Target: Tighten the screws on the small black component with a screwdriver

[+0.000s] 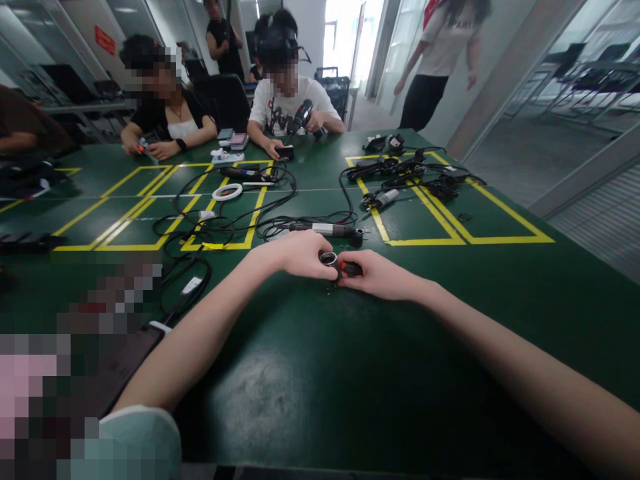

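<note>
My left hand (306,253) is closed around a small cylindrical part with a shiny metal ring (328,257) at its upward-facing end. Just right of it, my right hand (375,275) pinches a short black-and-red tool handle (352,268), like a screwdriver's. The handle points toward the cylindrical part; fingers hide its tip, and I cannot tell whether the two touch. A few tiny bits (329,291) lie on the green table (320,380) below my hands. Right behind my left hand rests a black and silver power tool (325,230) with an angled head.
Tangled black cables (235,217) and a white tape roll (227,192) lie at the left. More cables and tools (395,170) sit within yellow tape lines at the back right. Across the table, a person (295,100) holds a black drill (301,117). Another person (167,120) sits beside them.
</note>
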Tool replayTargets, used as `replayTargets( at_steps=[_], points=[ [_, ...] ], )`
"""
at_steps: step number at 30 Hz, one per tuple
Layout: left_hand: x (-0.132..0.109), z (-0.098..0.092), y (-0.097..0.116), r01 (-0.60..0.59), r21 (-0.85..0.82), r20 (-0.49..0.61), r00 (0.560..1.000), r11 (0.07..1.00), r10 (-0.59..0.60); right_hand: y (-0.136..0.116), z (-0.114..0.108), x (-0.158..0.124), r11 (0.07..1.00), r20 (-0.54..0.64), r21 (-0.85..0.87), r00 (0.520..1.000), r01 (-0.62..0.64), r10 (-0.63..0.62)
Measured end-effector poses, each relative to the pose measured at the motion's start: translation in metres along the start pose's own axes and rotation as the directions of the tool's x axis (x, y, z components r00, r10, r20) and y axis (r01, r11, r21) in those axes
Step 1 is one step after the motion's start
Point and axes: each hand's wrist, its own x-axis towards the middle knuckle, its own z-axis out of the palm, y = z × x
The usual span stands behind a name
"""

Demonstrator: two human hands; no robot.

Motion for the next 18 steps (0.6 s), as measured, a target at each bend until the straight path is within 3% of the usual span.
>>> replayTargets(
  at_steps=[5, 11, 18],
  points=[
    [0.001, -0.003, -0.007, -0.045, -0.065, -0.041, 0.998, 0.997, 0.043, -0.002, -0.013, -0.004, 1.0, 0.042, 0.009, 0.999, -0.01, 0.01],
    [0.005, -0.005, -0.018, -0.117, -0.296, -0.09, 0.991, 0.948, 0.095, -0.001, -0.039, -0.01, 0.998, -0.022, 0.059, 1.0, -0.009, 0.01],
    [0.019, 0.023, -0.019, -0.156, -0.446, -0.077, 0.988, 0.881, 0.136, -0.007, -0.052, -0.016, 1.0, -0.106, -0.008, 0.994, 0.023, -0.024]
  ],
)
